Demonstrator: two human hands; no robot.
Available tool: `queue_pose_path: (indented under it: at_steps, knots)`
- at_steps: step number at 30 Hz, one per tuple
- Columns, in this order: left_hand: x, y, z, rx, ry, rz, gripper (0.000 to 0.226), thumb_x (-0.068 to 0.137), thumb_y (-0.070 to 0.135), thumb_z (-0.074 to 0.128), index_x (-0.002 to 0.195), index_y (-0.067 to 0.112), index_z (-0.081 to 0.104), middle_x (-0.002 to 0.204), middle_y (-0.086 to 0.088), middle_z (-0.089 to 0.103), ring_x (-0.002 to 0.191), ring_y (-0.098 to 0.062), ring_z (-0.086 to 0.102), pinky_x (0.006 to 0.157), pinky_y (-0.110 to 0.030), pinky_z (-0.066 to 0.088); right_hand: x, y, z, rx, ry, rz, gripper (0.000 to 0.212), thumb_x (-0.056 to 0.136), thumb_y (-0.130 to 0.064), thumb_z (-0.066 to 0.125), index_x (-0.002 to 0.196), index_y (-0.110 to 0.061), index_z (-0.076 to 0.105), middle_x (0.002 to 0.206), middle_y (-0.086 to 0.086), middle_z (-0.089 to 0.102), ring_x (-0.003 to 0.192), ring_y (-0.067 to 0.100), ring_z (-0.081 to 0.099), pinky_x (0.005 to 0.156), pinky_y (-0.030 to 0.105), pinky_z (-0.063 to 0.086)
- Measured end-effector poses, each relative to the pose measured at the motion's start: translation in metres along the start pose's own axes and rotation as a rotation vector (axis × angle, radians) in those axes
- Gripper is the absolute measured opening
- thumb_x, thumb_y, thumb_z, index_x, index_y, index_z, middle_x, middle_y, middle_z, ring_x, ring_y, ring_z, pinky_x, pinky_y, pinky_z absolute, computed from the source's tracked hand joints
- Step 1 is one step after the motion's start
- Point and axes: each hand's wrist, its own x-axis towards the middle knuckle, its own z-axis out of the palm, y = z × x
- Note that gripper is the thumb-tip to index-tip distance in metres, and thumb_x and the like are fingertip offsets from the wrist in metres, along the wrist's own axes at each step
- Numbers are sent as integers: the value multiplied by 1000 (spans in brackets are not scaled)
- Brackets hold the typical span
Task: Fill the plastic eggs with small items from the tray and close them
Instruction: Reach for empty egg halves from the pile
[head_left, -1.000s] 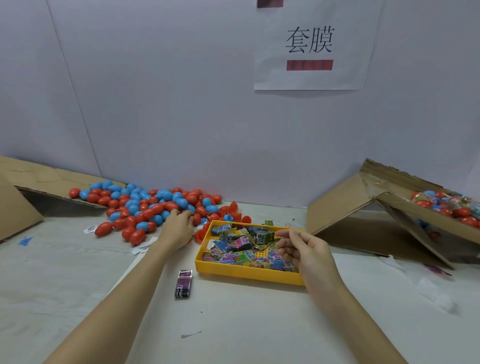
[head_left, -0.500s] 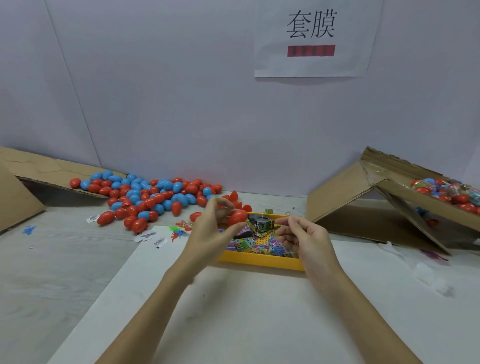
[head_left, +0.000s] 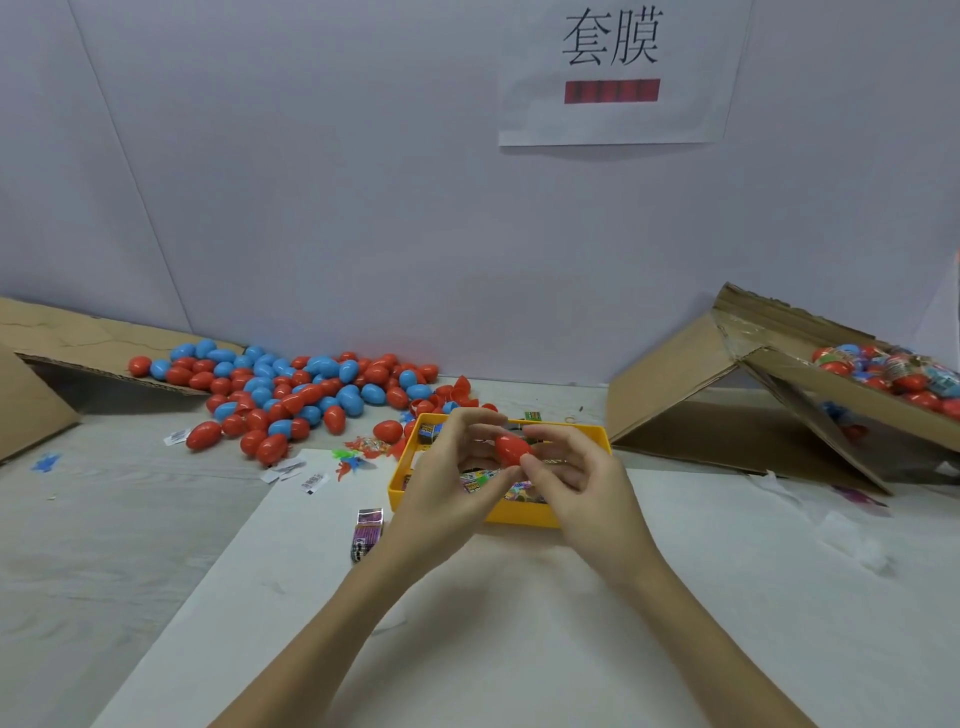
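Note:
A red plastic egg is held over the yellow tray between both hands. My left hand grips its left side with curled fingers, and my right hand pinches its right end. The tray holds several small colourful packets, mostly hidden behind my hands. A heap of red and blue eggs lies on the table at the back left.
A small purple packet lies left of the tray. Paper scraps and little plastic toys are scattered nearby. A cardboard box at the right holds filled eggs. Cardboard flaps lie at the far left.
My left hand took a red egg from the heap and carried it right, over the tray. My right hand closed in and now pinches the egg's other end.

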Motion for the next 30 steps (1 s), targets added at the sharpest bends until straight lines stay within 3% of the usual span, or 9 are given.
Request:
queue_pose_path:
  at_steps: [4, 9, 13, 17, 19, 23, 27, 30]
  knots:
    - [1, 2, 1, -1, 36, 23, 44, 87, 15, 81, 127, 17, 64, 115, 10, 69, 106, -13, 68, 91, -27, 57, -1, -2, -4, 52, 24, 45, 11, 100, -16, 65, 108, -15, 72, 97, -3, 79, 90, 14, 77, 71, 25, 61]
    - [1, 3, -3, 47, -50, 14, 40, 99, 14, 65, 137, 26, 63, 126, 6, 59, 114, -8, 59, 92, -20, 52, -3, -4, -3, 42, -68, 123, 27, 105, -27, 54, 113, -10, 72, 97, 4, 80, 89, 20, 78, 77, 36, 64]
    - [0, 2, -4, 67, -125, 69, 47, 99, 3, 62, 140, 26, 61, 127, 5, 60, 118, -12, 58, 94, -20, 50, -2, -3, -3, 68, 2, 104, 22, 97, -24, 68, 116, -13, 73, 100, -1, 79, 90, 17, 77, 71, 29, 63]
    - [0, 1, -2, 60, -79, 55, 55, 92, 16, 76, 142, 26, 53, 126, 12, 62, 114, -11, 63, 92, -19, 53, 0, 0, -7, 154, 4, 135, 20, 94, -11, 72, 114, -11, 73, 106, 5, 78, 97, 17, 76, 74, 24, 61]
    - [1, 0, -2, 72, -37, 65, 49, 89, 22, 80, 133, 20, 60, 121, 9, 65, 110, -12, 65, 89, -21, 55, 1, 0, -8, 210, -13, 156, 22, 95, -9, 70, 116, -11, 72, 109, 7, 78, 100, 20, 76, 79, 27, 62]
    - [2, 0, -6, 131, 28, 129, 29, 88, 14, 79, 116, 14, 71, 111, 5, 68, 103, -15, 68, 87, -29, 58, 2, 0, -7, 240, -64, 163, 22, 97, -15, 67, 118, -13, 72, 110, 8, 77, 102, 24, 76, 84, 31, 62]
    - [3, -1, -8, 161, -44, 140, 37, 88, 6, 78, 121, 16, 68, 118, 6, 64, 112, -14, 64, 94, -24, 55, 1, 0, -6, 163, -8, 138, 27, 88, -32, 71, 109, -16, 75, 103, 5, 78, 91, 22, 78, 74, 27, 62]
    - [3, 0, -4, 73, -27, 17, 44, 90, 15, 78, 129, 20, 61, 123, 6, 62, 111, -8, 65, 94, -22, 55, 1, 4, -8, 108, -17, 98, 16, 93, -17, 73, 109, -14, 75, 104, 2, 79, 94, 19, 77, 76, 24, 61]
